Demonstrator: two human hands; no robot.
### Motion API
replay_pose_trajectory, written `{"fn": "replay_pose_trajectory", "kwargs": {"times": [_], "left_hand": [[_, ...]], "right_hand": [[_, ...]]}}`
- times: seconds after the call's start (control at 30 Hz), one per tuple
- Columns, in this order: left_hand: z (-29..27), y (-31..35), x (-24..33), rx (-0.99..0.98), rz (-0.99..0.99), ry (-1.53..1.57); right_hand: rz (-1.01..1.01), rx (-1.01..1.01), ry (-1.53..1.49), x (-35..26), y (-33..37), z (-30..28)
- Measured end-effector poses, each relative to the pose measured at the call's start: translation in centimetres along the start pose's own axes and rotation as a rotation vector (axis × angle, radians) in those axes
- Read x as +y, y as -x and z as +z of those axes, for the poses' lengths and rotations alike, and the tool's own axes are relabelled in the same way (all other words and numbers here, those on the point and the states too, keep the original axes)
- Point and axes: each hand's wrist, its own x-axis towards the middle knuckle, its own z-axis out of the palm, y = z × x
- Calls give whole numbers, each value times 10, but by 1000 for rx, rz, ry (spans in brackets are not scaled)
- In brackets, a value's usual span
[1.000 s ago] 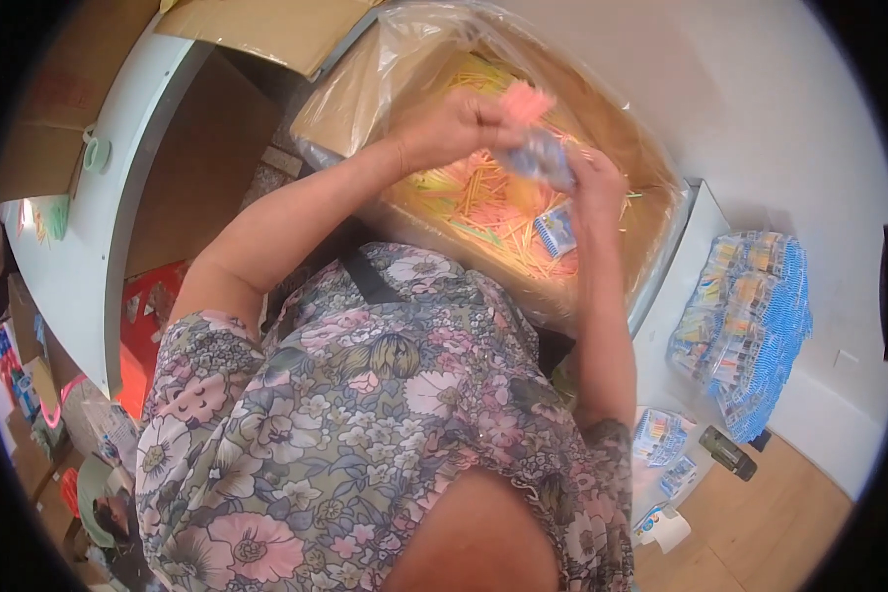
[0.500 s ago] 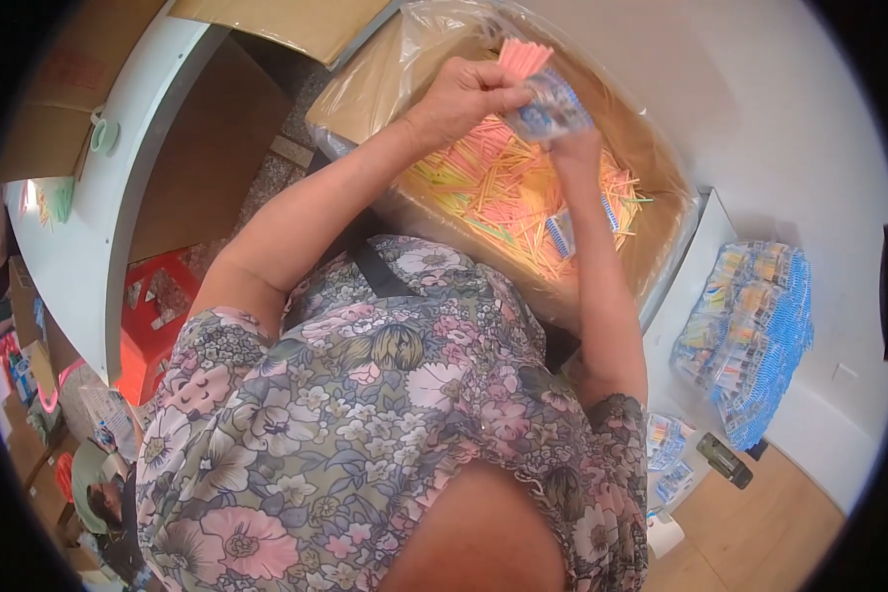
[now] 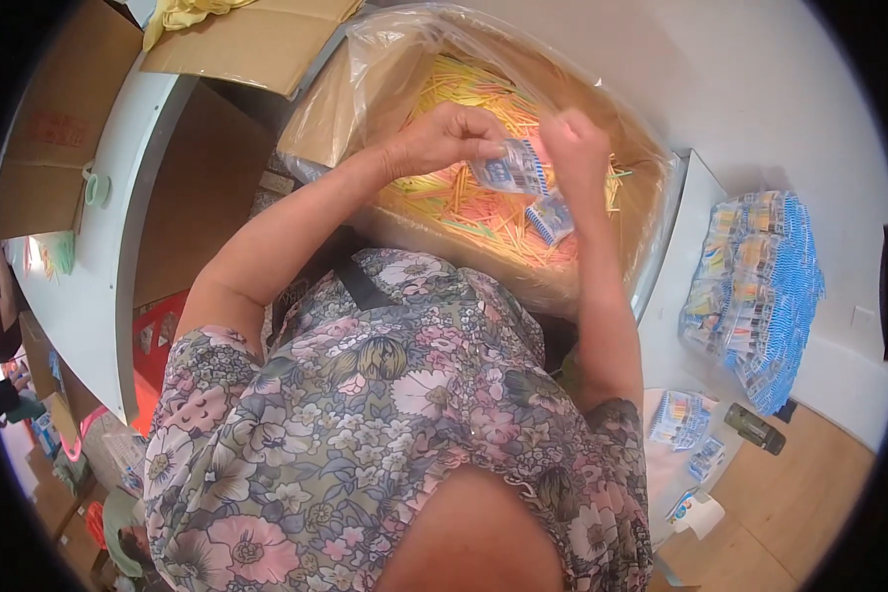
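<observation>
My left hand (image 3: 454,136) pinches the edge of a small clear packet (image 3: 508,170) with blue and white print, held above the open carton. To its right my right hand (image 3: 576,143) is raised with curled fingers and smeared by motion; whatever it may grip is not clear. Below both hands the carton (image 3: 316,128), lined with clear plastic, holds a heap of thin short sticks (image 3: 444,212) in pink, yellow, orange and green. A second blue-edged packet (image 3: 551,219) lies on the sticks, beneath my right wrist.
A stack of filled blue-edged packets (image 3: 750,286) stands at the right, with loose packets (image 3: 679,419) and a dark green cylinder (image 3: 755,429) nearer. At left are a white desk (image 3: 94,326), a pale green cup (image 3: 97,189) and a red stool (image 3: 151,340). A cardboard flap (image 3: 257,44) carries yellow cloth.
Both hands have come lower and apart; my right hand has left the packet and risen beside it. Pink sticks that showed above the packet no longer stick out there. The view has shifted slightly.
</observation>
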Motion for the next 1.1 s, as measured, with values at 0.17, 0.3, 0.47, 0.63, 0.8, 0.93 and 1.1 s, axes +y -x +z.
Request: {"fn": "replay_pose_trajectory", "kwargs": {"times": [0.17,0.3,0.47,0.63,0.8,0.93,1.1], "left_hand": [[-7,4,3,53,-83,75],[-4,1,9,68,-53,92],[-2,5,10,81,-66,107],[1,2,6,13,-105,115],[-3,2,8,-20,-84,104],[-11,3,7,21,-177,87],[-12,1,9,7,-171,129]], "right_hand": [[21,-469,350,11,69,-19],[-302,-640,501,24,79,-29],[412,-223,-418,-53,36,-47],[425,-224,-550,-58,21,-36],[159,-148,-211,-62,14,-22],[-66,-129,-68,-68,9,-8],[-102,-58,-79,-70,15,-14]]}}
